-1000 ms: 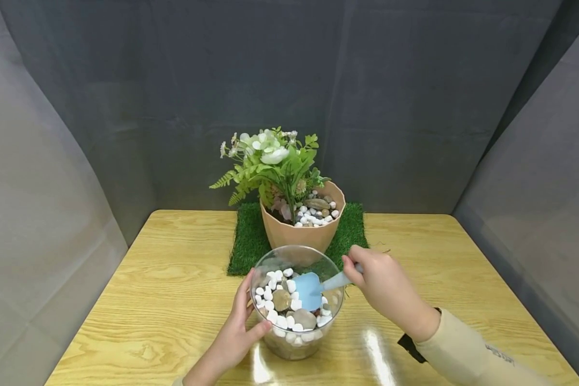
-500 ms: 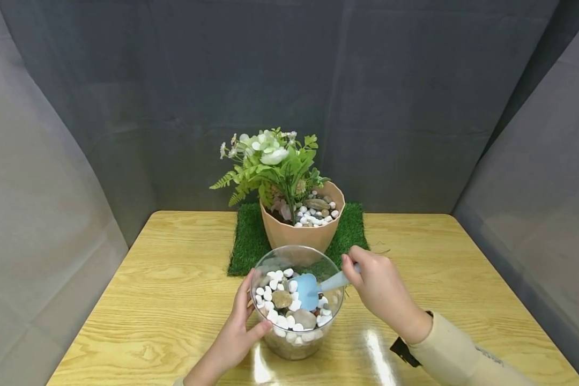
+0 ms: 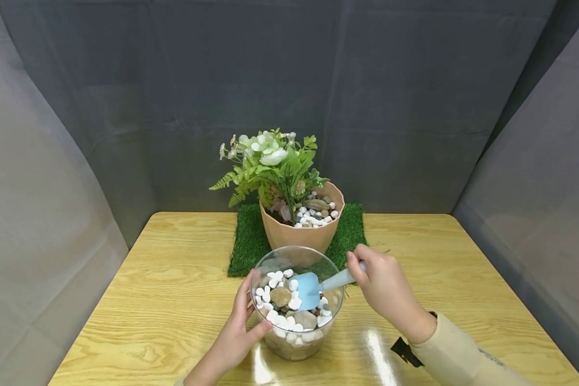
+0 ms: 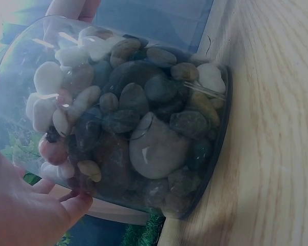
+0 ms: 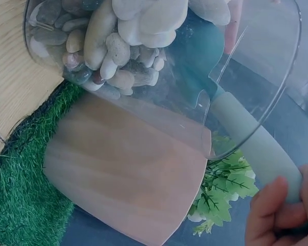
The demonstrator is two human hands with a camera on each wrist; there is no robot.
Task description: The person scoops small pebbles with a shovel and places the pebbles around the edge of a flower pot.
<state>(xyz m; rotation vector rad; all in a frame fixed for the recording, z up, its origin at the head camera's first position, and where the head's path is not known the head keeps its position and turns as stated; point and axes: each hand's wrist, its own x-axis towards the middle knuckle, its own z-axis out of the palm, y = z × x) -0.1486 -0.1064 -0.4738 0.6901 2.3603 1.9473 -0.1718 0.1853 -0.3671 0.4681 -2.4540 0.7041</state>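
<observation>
A clear plastic tub (image 3: pixel 290 351) of white pebbles and larger brown and grey stones stands on the table. The left hand (image 3: pixel 236 333) holds it from the left, thumb at the near rim and fingers around the side. A light blue toy shovel (image 3: pixel 307 289) reaches into the tub, its blade among the top pebbles (image 3: pixel 281 323). Its handle (image 5: pixel 256 143) crosses the tub's right rim, and the right hand (image 3: pixel 388 289) grips the end. In the left wrist view, dark and pale stones (image 4: pixel 159 146) show through the tub wall.
Behind the tub, a peach flowerpot (image 3: pixel 294 236) with artificial flowers (image 3: pixel 270 155) and pebbles stands on a green artificial grass mat (image 3: pixel 246 252). Dark cloth (image 3: pixel 391 107) hangs behind the wooden table (image 3: pixel 164 284), with grey cloth (image 3: pixel 43 177) at the sides.
The shovel has shifted slightly within the tub, and a brown stone and nearby white pebbles have moved a little. The right hand has shifted slightly; the left hand and tub stay put.
</observation>
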